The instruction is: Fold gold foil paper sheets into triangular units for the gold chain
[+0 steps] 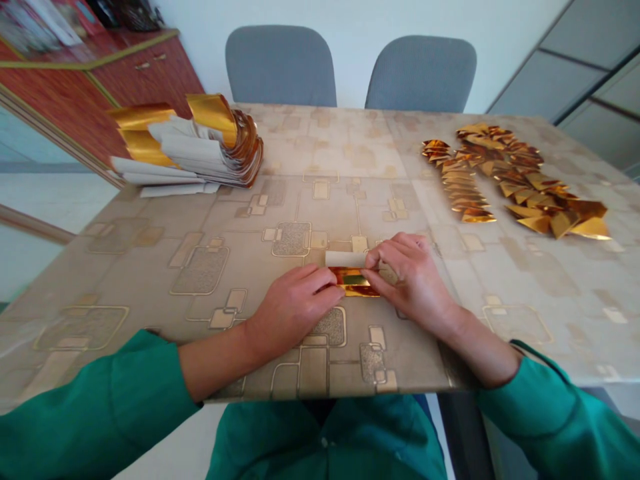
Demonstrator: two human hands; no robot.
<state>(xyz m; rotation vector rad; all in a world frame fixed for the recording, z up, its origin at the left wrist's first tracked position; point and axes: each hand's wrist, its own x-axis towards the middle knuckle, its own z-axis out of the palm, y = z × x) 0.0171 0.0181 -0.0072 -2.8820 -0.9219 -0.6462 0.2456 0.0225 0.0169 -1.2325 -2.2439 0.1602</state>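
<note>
Left hand (295, 307) palm down, reaching in from 7 o'clock, fingers (325, 283) curved over the left end of a gold foil strip (354, 281) at the table (200, 280) centre, near the front edge. White paper strip (345, 259) lies along the foil's far edge. Right hand (413, 277) angled in from 5 o'clock, fingertips (373, 260) pressed on the right end. Both hands narrow, holding the strip between them. Green sleeves (100, 407) cover both forearms to the wrist. Stack of folded paper and gold foil (200, 143) at 10 o'clock. Folded gold foil pieces (530, 187) in overlapping rows at 2 o'clock.
</note>
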